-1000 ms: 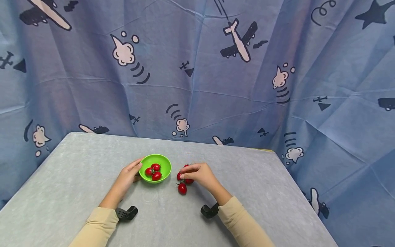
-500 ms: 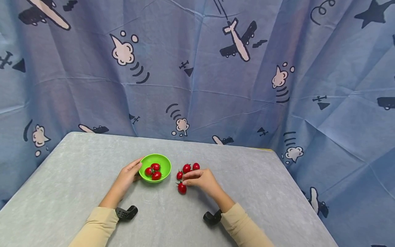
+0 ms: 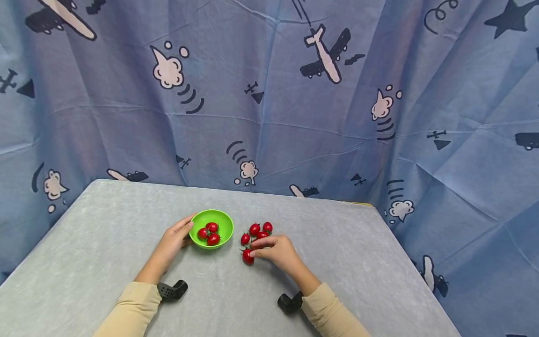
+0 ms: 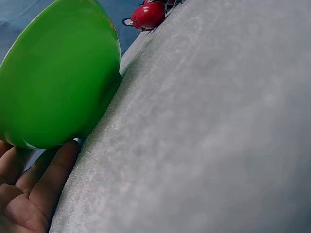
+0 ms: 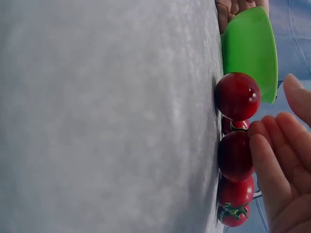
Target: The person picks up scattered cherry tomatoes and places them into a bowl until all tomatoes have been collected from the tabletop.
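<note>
In the head view a green bowl (image 3: 227,238) stands on the table with several red cherry tomatoes (image 3: 213,239) in it. My left hand (image 3: 171,239) holds the bowl at its left side; fingers (image 4: 58,170) lie against its underside in the left wrist view. Right of the bowl lie several loose cherry tomatoes (image 3: 254,229). My right hand (image 3: 278,252) is over this group, its fingertips at the nearest tomato (image 3: 247,257). In the right wrist view the thumb stands apart from that tomato (image 5: 238,96), and nothing is gripped.
A pale grey cloth covers the table (image 3: 362,262). A blue curtain (image 3: 269,103) printed with planes hangs behind its far edge. Black wrist devices (image 3: 290,303) are worn at both wrists.
My right hand has moved toward the near side of the tomato group, uncovering the tomatoes farther back, and lowered to the nearest one. The left hand and bowl have stayed put.
</note>
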Tool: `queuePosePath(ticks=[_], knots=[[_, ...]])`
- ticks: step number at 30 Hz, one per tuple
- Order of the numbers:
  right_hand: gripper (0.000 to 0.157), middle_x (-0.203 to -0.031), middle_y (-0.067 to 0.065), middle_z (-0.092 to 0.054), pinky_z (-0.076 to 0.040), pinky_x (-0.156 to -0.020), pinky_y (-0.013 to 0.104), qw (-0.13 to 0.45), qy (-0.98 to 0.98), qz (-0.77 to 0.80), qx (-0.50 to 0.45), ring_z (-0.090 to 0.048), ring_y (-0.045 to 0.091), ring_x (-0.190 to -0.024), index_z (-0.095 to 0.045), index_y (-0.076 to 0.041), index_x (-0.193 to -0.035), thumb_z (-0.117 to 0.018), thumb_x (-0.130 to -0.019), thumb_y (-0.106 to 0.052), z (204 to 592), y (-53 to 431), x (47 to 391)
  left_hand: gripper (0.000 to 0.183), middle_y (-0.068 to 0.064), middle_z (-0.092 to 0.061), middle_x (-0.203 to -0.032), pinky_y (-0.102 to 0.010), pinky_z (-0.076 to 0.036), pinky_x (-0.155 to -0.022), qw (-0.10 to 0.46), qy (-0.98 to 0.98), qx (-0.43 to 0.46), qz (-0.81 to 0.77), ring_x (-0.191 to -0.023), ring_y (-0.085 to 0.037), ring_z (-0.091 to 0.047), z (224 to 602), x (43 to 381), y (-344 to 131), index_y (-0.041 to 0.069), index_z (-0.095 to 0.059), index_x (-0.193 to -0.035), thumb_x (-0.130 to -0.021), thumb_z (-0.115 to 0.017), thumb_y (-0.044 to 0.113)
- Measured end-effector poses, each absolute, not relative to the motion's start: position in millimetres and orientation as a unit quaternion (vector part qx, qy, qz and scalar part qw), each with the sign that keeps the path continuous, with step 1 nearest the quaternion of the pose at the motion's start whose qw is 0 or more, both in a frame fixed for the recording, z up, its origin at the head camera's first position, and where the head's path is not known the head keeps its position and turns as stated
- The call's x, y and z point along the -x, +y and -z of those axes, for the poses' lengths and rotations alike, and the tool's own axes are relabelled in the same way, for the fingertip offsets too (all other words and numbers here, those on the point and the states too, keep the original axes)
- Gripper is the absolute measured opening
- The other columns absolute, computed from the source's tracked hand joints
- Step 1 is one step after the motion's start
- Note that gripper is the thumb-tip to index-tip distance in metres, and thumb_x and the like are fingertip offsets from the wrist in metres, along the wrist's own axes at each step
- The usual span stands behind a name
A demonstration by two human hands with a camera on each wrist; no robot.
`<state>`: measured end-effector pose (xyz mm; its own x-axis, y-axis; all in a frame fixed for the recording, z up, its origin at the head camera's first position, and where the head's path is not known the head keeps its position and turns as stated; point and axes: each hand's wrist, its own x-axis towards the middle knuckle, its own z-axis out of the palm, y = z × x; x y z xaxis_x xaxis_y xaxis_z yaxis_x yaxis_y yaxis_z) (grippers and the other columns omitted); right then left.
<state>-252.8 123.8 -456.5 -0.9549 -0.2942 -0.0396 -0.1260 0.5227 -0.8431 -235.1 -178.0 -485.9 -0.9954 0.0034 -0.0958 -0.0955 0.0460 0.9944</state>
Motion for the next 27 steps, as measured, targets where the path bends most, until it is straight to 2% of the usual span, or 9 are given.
queuePosePath(ticks=[11, 19, 27], knots=[[0.025, -0.102, 0.007, -0.077, -0.050, -0.075, 0.023, 0.091, 0.871, 0.465, 0.127, -0.061, 0.010, -0.097, -0.081, -0.009, -0.094, -0.089, -0.072, -0.019, 458.3, 122.2, 252.9, 0.053, -0.014, -0.036, -0.159, -0.013, -0.049, -0.086, 0.036, 0.724, 0.034, -0.688, -0.101, 0.015, -0.053, 486.2, 235.7, -178.6, 0.008, -0.036, -0.154, -0.108, -0.039, 0.033], [0.025, -0.102, 0.010, -0.074, -0.048, -0.067, 0.021, 0.101, 0.867, 0.468, 0.135, -0.057, 0.009, -0.088, -0.080, -0.005, -0.094, -0.089, -0.072, -0.014, 462.0, 119.3, 254.0, 0.053, -0.013, -0.036, -0.160, -0.015, -0.049, -0.088, 0.039, 0.729, 0.034, -0.682, -0.121, -0.003, -0.053, 485.4, 234.7, -178.7, 0.010, -0.036, -0.154, -0.108, -0.039, 0.035], [0.026, -0.094, 0.008, -0.077, -0.047, -0.064, 0.020, 0.109, 0.873, 0.457, 0.132, -0.056, 0.007, -0.085, -0.080, -0.005, -0.094, -0.090, -0.071, -0.013, 464.3, 116.6, 253.9, 0.053, -0.014, -0.037, -0.159, -0.013, -0.049, -0.086, 0.039, 0.726, 0.040, -0.685, -0.104, 0.011, -0.053, 484.6, 235.2, -178.1, 0.009, -0.036, -0.154, -0.108, -0.040, 0.034]])
